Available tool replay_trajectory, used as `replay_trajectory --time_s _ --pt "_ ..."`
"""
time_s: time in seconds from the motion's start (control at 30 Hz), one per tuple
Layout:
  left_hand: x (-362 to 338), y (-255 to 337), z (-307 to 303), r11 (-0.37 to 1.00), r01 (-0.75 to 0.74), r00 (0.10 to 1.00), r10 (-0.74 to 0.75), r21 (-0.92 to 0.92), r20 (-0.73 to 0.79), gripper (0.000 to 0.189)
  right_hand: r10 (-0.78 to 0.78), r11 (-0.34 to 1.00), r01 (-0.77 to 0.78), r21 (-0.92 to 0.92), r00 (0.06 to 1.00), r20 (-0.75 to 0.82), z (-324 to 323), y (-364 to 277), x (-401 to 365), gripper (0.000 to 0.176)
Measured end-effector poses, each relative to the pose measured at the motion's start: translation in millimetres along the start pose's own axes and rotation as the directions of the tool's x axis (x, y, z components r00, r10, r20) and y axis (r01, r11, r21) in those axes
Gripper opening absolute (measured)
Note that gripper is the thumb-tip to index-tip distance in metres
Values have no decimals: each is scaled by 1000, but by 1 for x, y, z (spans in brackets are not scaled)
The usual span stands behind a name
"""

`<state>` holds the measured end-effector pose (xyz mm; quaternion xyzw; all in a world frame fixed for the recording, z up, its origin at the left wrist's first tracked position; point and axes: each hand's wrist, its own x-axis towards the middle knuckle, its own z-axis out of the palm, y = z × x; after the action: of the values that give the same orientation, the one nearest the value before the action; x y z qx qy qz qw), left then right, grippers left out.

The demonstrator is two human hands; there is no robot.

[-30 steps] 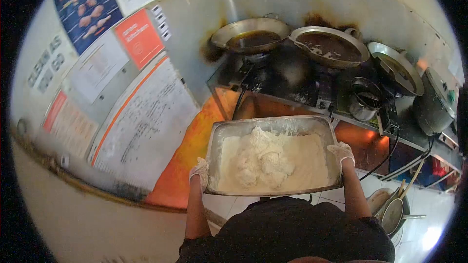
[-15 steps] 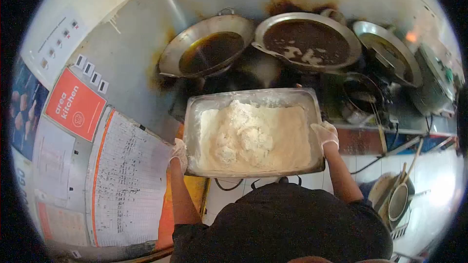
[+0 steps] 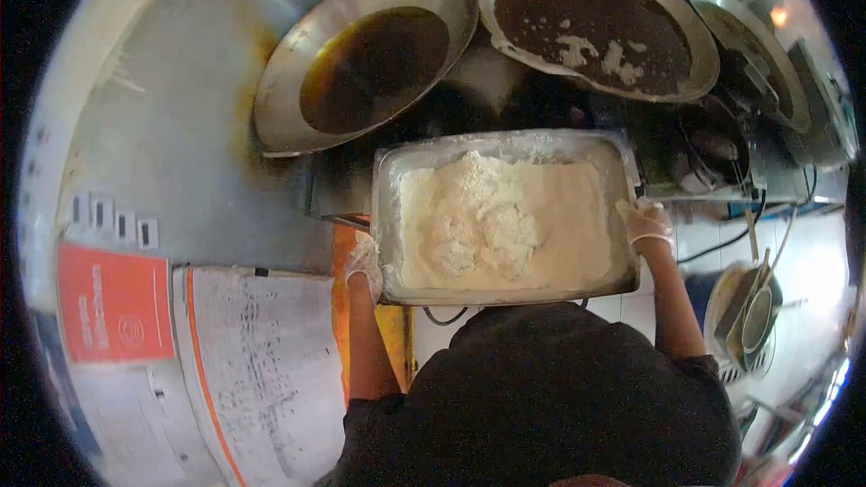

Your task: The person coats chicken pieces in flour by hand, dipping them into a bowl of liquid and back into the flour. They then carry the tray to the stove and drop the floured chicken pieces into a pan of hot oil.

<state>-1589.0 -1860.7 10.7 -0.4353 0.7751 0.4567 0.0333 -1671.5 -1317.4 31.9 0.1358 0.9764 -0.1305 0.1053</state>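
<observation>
A rectangular metal tray (image 3: 505,296) is held level in front of my body by its two short sides. My left hand (image 3: 363,266), in a clear plastic glove, grips the left side. Gloved the same way, my right hand (image 3: 648,221) is closed on the right side. Pale flour (image 3: 564,225) fills the tray. Several flour-coated lumps (image 3: 505,239) sit heaped left of its middle; what is inside the coating cannot be made out. The fingers under the rim are partly hidden.
Beyond the tray stand a wok of dark oil (image 3: 374,68), a larger wok with floating bits (image 3: 595,27), and a third pan (image 3: 753,54). Written sheets (image 3: 262,370) and a red sign (image 3: 115,302) hang at left. Strainers (image 3: 758,320) rest in a container at right.
The view has shifted and turned, so the woks appear larger and nearer the top. Both hands still hold the tray, which now appears slightly higher and further right.
</observation>
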Motion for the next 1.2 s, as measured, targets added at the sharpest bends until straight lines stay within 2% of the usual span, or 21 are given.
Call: replay_trajectory --time_s 0.07,0.13,0.17,0.2,0.23,0.3,0.33,0.4,0.43,0.5,0.6,0.67,0.7,0.77,0.8,0.87,0.93,0.97,1.07,1.17,1.2 --pt "2 11 1 998 59 996 -58 -24 61 50 -139 988 138 -70 990 -8 27 12 6 47" --pt "12 15 6 990 129 985 -120 -63 125 47 -144 986 141 -93 989 -32 27 -11 -6 45" --pt "21 15 10 982 160 976 -143 -96 163 45 -79 994 73 -83 994 -70 16 -27 -12 43" --pt "31 4 13 976 140 975 -107 -165 192 44 -15 997 7 -75 994 -110 6 -46 -20 42" --pt "42 -7 15 964 124 973 -71 -234 221 43 -99 939 56 -339 989 -113 5 -54 -18 37" --pt "66 -43 29 903 -11 971 112 -430 211 42 -166 962 115 -248 967 -193 -13 -99 -34 39" --pt "68 -43 32 890 17 976 83 -455 199 42 -193 969 147 -196 952 -239 -23 -120 -39 39" --pt "66 -33 37 864 47 986 40 -501 162 42 -240 940 222 -260 970 -37 54 -89 10 40" --pt "68 -26 37 852 78 980 29 -518 195 42 -304 899 318 -302 948 94 61 -100 14 41" --pt "68 -16 33 828 139 965 9 -543 261 41 -380 812 505 -291 837 392 60 -146 7 49" --pt "92 -41 40 775 90 958 105 -626 267 40 -575 813 571 112 758 307 88 -176 0 80" --pt "104 -48 40 900 28 964 91 -435 250 39 -684 729 614 303 664 301 129 -180 15 92" --pt "106 -46 38 944 -3 967 86 -330 238 38 -646 763 597 249 689 329 131 -186 14 88" --pt "95 -48 38 925 -162 948 243 -345 206 37 -569 815 563 135 735 369 133 -201 15 80" --pt "91 -49 36 907 -237 930 315 -349 187 37 -618 758 649 71 679 395 142 -197 26 73" --pt "117 -78 46 865 -485 856 500 -130 133 37 -697 600 799 -34 543 468 172 -181 53 62" --pt "126 -91 49 823 -566 814 568 -50 120 38 -538 777 627 -52 705 463 122 -210 22 51" --pt "121 -88 49 835 -545 827 551 -83 112 39 -443 848 526 -64 770 459 101 -220 9 47" --pt "107 -70 42 911 -283 913 352 -300 208 43 -433 782 574 -242 780 452 97 -222 9 39" --pt "90 -38 31 932 -75 938 187 -354 292 46 -644 501 774 -386 632 432 115 -202 22 33" --pt "88 -32 30 940 -34 941 145 -339 307 47 -614 601 719 -349 695 375 105 -205 16 33"
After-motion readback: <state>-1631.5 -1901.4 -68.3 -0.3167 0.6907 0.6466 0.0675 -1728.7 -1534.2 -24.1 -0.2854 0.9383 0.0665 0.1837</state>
